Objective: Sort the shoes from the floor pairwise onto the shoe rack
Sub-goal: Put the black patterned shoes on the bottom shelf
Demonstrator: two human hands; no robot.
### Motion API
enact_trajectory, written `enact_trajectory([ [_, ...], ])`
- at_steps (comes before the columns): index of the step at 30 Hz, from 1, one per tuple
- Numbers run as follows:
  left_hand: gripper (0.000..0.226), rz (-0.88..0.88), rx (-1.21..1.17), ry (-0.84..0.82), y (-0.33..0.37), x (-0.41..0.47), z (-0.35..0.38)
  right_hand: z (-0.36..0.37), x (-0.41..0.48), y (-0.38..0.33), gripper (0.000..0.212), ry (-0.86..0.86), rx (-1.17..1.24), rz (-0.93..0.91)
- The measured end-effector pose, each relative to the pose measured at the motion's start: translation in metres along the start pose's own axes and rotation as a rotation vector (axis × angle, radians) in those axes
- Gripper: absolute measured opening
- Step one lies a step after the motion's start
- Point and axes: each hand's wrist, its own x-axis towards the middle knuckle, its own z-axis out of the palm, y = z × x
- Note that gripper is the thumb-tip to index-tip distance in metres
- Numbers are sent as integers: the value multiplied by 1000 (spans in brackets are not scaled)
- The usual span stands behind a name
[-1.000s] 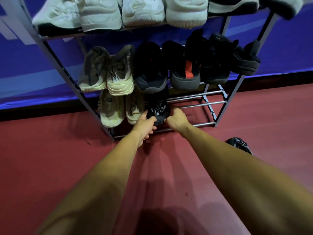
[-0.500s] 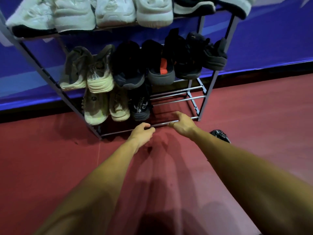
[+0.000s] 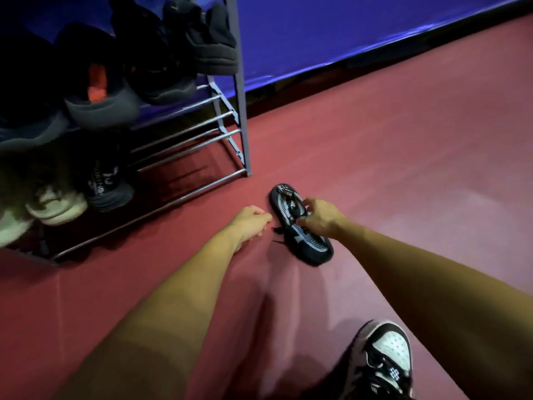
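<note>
Finding: my right hand [image 3: 320, 217] has its fingers curled over the laced upper of the black low trainer with white mesh panels [image 3: 311, 244]. The trainer lies on the dark red floor [image 3: 403, 168], near the grey metal-tube shoe rack [image 3: 243, 125] and to the right of its near right leg. My left hand [image 3: 251, 222] hangs loosely curled just left of the trainer, holding nothing.

Risks, as I judge them:
- The hold seems to take laces and tongue only, so the trainer may swing or slip on lifting.
- A loose black lace end [image 3: 277, 230] trails left and could snag on the rack's bottom bar.
- The likely partner, a black shoe with white print [image 3: 106, 183], sits on the bottom shelf. Placing the trainer away from it breaks the pair.
- The bars are spaced, so a heel set short could drop through
</note>
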Motion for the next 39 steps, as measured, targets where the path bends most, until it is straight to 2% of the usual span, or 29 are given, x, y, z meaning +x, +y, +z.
enact_trajectory([
  [6, 12, -92, 61, -151, -1, 29, 66, 6, 9, 71, 66, -97, 60, 165],
  [7, 20, -119, 75, -151, -3, 33, 73, 9, 11, 78, 66, -105, 78, 181],
  [9, 52, -168, 106, -122, -11, 41, 85, 16, 16, 88, 65, -123, 109, 197],
  [11, 67, -203, 111, -107, -20, 47, 93, 24, 21, 92, 62, -118, 120, 190],
  [17, 51, -229, 24, -110, -24, 52, 106, 37, 27, 89, 39, -47, 130, 98],
  [21, 51, -304, -96, -109, -25, 48, 98, 29, 23, 87, 50, -108, 118, 93],
  [24, 46, -323, -188, -49, -26, 37, 91, 21, 17, 78, 60, -160, 115, 71],
  [28, 39, -303, -200, -26, -33, 21, 68, 15, 2, 53, 61, -193, 144, 45],
  [32, 18, -275, -226, -20, -43, -11, 30, 18, -17, 19, 63, -241, 129, -25],
  [39, 24, -182, -277, 100, -55, -81, -42, 16, -60, -61, 60, -195, 85, -202],
])
